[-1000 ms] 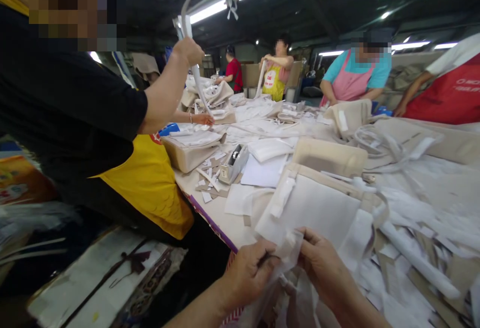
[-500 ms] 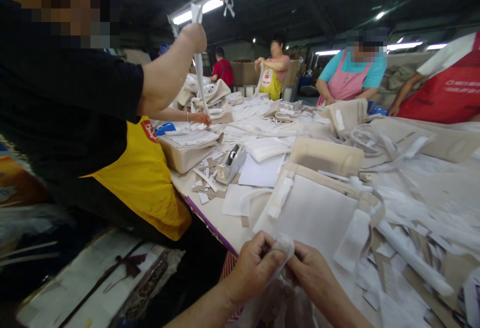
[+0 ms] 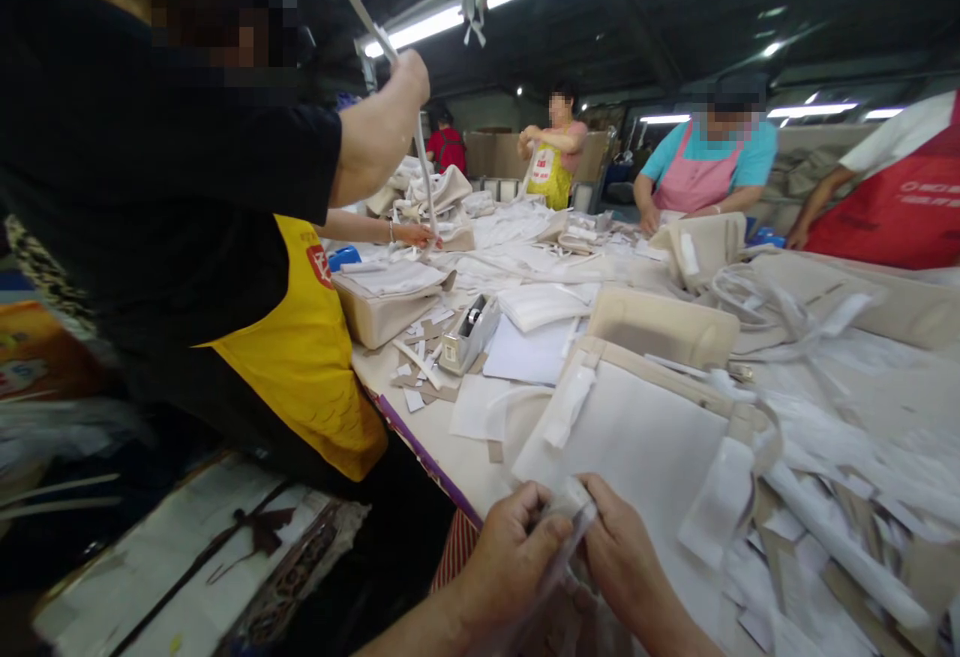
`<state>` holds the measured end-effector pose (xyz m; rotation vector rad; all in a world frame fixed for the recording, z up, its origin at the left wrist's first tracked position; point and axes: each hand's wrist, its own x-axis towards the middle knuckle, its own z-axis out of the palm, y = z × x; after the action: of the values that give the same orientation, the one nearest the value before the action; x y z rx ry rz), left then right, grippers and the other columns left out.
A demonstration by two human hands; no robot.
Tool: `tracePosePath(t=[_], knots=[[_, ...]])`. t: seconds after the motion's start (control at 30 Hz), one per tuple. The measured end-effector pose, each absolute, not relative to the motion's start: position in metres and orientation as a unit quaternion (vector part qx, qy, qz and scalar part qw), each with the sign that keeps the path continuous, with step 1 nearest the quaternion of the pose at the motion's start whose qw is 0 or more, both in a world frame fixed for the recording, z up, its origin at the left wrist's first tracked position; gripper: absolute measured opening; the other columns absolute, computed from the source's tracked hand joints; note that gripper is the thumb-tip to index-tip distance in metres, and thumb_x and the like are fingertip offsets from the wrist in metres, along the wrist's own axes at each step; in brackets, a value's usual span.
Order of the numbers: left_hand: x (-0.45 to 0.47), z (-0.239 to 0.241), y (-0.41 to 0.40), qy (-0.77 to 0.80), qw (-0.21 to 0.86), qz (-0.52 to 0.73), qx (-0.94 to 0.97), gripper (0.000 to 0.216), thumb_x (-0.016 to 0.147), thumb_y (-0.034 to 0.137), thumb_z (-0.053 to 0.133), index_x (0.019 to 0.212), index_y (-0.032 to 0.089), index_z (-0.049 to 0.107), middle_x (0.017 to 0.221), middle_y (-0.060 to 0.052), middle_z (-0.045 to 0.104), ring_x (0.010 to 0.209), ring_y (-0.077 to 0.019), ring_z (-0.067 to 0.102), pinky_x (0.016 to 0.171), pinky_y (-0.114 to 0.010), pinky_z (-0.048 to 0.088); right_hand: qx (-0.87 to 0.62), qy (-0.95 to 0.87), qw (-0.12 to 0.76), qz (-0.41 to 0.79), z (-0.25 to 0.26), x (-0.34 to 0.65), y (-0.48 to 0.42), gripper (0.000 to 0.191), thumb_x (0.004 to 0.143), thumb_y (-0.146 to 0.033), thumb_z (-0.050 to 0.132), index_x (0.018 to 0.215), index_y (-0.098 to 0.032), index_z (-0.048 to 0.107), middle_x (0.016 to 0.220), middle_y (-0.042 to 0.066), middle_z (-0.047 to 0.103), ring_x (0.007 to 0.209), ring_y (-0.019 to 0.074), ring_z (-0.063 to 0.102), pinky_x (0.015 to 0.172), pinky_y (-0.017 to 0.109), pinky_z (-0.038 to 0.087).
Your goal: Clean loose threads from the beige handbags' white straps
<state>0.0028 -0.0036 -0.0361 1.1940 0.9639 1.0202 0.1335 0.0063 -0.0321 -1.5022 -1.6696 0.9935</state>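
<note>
Clear plastic film sits pinched between the left hand and right hand at the table's near edge, both gripping it tightly. One tape dispenser stands beyond. Four aproned people work around; the yellow apron's red badge is unreadable.

We are noting a tape dispenser lying on the worktable amid paper scraps. A beige bag is resting beyond a white panel. A co-worker in a yellow apron is raising a white strap; others are standing opposite.
</note>
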Motion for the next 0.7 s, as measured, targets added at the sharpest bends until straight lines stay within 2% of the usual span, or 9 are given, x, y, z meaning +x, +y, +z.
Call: tracePosePath(t=[0.1,0.17,0.23,0.3,0.4,0.47,0.57,0.63,0.7], knots=[[0.003,-0.045,-0.007,0.351,0.676,0.456,0.461,0.035,0.078,0.051,0.054,0.082,0.017,0.045,0.065,0.000,0.055,0.056,-0.0136,0.053,0.055,-0.026,0.042,-0.574,-0.461,0.360,0.573,-0.034,0.120,0.000,0.018,0.078,-0.028,0.031,0.067,-0.022,0.044,0.042,-0.008,0.037,0.034,0.0100,0.036,0.037,0.021,0.028],[0.000,-0.042,-0.005,0.344,0.691,0.448,0.452,0.034,0.079,0.050,0.053,0.079,0.018,0.042,0.061,0.001,0.054,0.051,-0.0128,0.052,0.052,-0.025,0.041,-0.576,-0.465,0.348,0.576,-0.035,0.121,0.000,0.021,0.079,-0.031,0.031,0.076,-0.020,0.049,0.042,-0.008,0.039,0.033,0.0107,0.037,0.036,0.022,0.028],[-0.006,-0.035,-0.001,0.374,0.668,0.421,0.487,0.033,0.077,0.047,0.057,0.075,0.016,0.045,0.061,0.002,0.051,0.052,-0.0097,0.048,0.052,-0.021,0.037,-0.569,-0.599,0.325,0.460,-0.037,0.131,0.004,0.027,0.077,-0.030,0.037,0.097,-0.019,0.053,0.055,-0.002,0.057,0.046,0.0144,0.052,0.044,0.023,0.037],[-0.011,-0.028,0.003,0.413,0.630,0.381,0.536,0.031,0.074,0.043,0.061,0.072,0.014,0.050,0.063,0.003,0.049,0.055,-0.0078,0.042,0.052,-0.019,0.032,-0.528,-0.744,0.285,0.294,-0.038,0.143,0.008,0.035,0.075,-0.024,0.042,0.108,-0.021,0.053,0.075,0.004,0.066,0.065,0.0180,0.061,0.056,0.025,0.042],[-0.012,-0.023,0.003,0.442,0.583,0.381,0.566,0.028,0.075,0.041,0.060,0.072,0.014,0.051,0.063,0.004,0.046,0.059,-0.0081,0.040,0.053,-0.019,0.031,-0.500,-0.810,0.252,0.172,-0.039,0.152,0.012,0.032,0.074,-0.016,0.039,0.100,-0.020,0.056,0.075,0.005,0.067,0.067,0.0183,0.062,0.058,0.025,0.041],[-0.008,-0.026,0.000,0.437,0.572,0.421,0.552,0.028,0.077,0.041,0.058,0.075,0.015,0.050,0.064,0.003,0.047,0.061,-0.0086,0.042,0.056,-0.019,0.033,-0.527,-0.767,0.291,0.220,-0.039,0.147,0.011,0.027,0.075,-0.017,0.038,0.096,-0.020,0.055,0.069,0.003,0.066,0.063,0.0168,0.061,0.057,0.024,0.041],[-0.002,-0.035,-0.005,0.391,0.616,0.444,0.520,0.032,0.078,0.046,0.056,0.081,0.015,0.048,0.068,0.000,0.053,0.063,-0.0106,0.050,0.058,-0.021,0.039,-0.556,-0.614,0.359,0.430,-0.037,0.131,0.006,0.022,0.079,-0.025,0.036,0.091,-0.020,0.053,0.055,-0.003,0.057,0.050,0.0138,0.054,0.048,0.022,0.040],[-0.002,-0.040,-0.006,0.359,0.666,0.426,0.497,0.035,0.078,0.050,0.054,0.083,0.016,0.045,0.067,-0.002,0.057,0.058,-0.0122,0.054,0.050,-0.020,0.039,-0.554,-0.501,0.345,0.568,-0.036,0.123,0.002,0.029,0.081,-0.034,0.031,0.094,-0.019,0.052,0.042,-0.008,0.043,0.036,0.0120,0.042,0.037,0.021,0.032],[-0.007,-0.042,-0.005,0.348,0.695,0.403,0.483,0.037,0.077,0.052,0.053,0.083,0.017,0.042,0.062,0.000,0.056,0.046,-0.0105,0.050,0.040,-0.018,0.033,-0.547,-0.483,0.314,0.608,-0.036,0.125,0.003,0.036,0.082,-0.038,0.030,0.104,-0.018,0.051,0.039,-0.010,0.039,0.031,0.0115,0.036,0.033,0.021,0.027]])
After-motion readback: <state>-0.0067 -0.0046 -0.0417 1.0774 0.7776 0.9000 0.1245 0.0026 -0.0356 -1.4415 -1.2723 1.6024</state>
